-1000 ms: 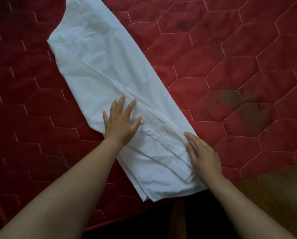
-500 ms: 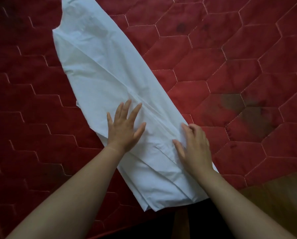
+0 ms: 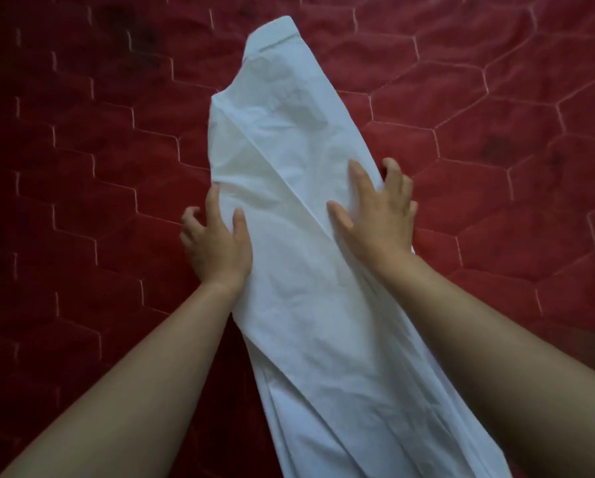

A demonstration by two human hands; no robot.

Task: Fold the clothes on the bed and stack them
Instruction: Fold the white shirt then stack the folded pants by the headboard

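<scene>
Between left hand and right hand, the white garment lies lengthwise on the bed. Each hand grips a side edge, outer fingers apparently tucked beneath. An uneven lift would likely skew the fold; loose layers behind the wrists may slip apart.

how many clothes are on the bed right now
1: a white shirt, folded into a long strip, lies down the middle of the red quilted bedcover, between the left hand and the right hand, which grip its edges. More may lie out of view.
</scene>
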